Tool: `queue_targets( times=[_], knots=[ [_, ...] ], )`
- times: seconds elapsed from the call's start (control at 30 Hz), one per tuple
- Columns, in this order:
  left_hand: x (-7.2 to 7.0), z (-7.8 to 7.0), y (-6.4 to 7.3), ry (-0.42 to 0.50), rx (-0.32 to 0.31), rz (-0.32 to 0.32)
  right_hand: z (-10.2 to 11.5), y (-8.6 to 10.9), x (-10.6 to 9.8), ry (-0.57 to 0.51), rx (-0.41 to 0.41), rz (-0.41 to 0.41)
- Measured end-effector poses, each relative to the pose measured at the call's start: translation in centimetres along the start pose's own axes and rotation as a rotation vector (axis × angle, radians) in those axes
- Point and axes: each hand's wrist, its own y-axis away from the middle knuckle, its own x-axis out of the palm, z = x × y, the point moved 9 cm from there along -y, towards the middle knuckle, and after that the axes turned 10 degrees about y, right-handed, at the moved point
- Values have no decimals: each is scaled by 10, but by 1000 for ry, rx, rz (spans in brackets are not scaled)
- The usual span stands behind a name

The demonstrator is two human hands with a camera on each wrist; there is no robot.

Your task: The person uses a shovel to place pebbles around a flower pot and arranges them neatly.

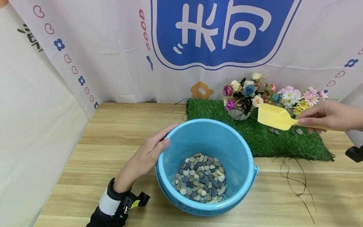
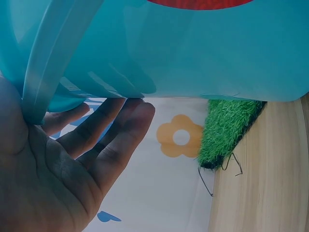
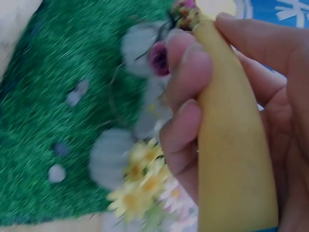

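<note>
A light blue bucket (image 1: 250,179) stands on the wooden table with a layer of small pebbles (image 1: 203,178) on its bottom. My left hand (image 1: 146,154) rests at its left side, thumb at the rim and loosely straight fingers (image 2: 120,145) along the outer wall, beside the bucket's handle (image 2: 53,63). To the right, my right hand (image 1: 337,116) grips a yellow toy shovel (image 1: 274,117) by its handle (image 3: 231,135), fingers curled round it. The shovel's blade is held up over the artificial grass mat (image 1: 278,143), near the flowers.
Artificial flowers (image 1: 249,91) in a pale pot and pink, white and yellow daisies (image 1: 297,98) stand at the back of the mat. A few stones (image 3: 57,173) lie on the grass. Loose dark strands (image 1: 299,189) lie on the table at right. A printed curtain (image 1: 115,61) hangs behind.
</note>
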Motion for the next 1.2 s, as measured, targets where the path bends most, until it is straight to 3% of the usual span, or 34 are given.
queue_targets(
  times=[0.17, 0.33, 0.73, 0.9, 1.03, 1.2],
  knots=[
    [0, 0, 0, 3, 2, -1, 27, -12, -11, 6, -34, -53],
    [1, 0, 0, 4, -2, -1, 55, -21, -10, 36, -33, -29],
    [0, -1, 0, 7, 3, -7, 140, -58, 10, 105, -286, 131],
    [0, 2, -1, 4, -18, -7, 171, -75, 20, 154, -324, 178],
    [0, 2, -1, 10, -21, -4, 192, -87, 28, 197, -338, 172],
    [-1, 2, -1, 2, -19, -8, 213, -97, 38, 343, -307, 145]
  ],
)
